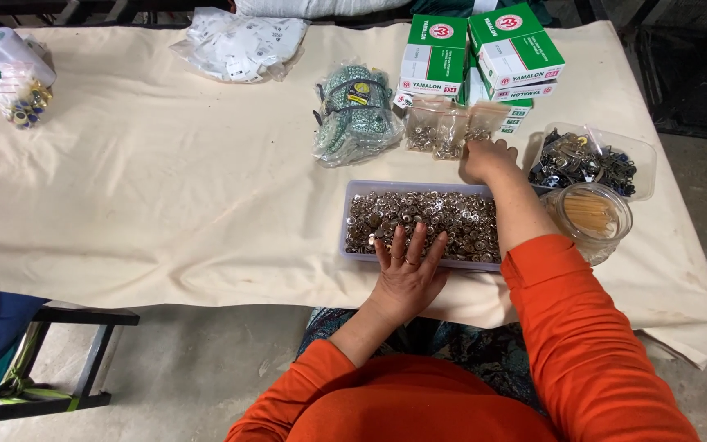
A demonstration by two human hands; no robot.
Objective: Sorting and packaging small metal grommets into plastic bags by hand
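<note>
A shallow clear tray (351,219) full of small silver metal snap parts lies in front of me on a cream cloth. My left hand (407,274) rests flat on the tray's near edge, fingers spread over the parts, holding nothing. My right hand (486,159) reaches beyond the tray's far edge, fingers curled down beside several small clear bags (445,124) of metal parts. Whether the right hand grips anything is hidden by its back. Both arms wear orange sleeves.
Green-and-white boxes (484,57) are stacked at the back. A bagged green bundle (355,110) lies left of the small bags. At right stand a clear tub of dark metal hardware (589,160) and a round jar of pale sticks (589,214). White packets (239,41) lie far back.
</note>
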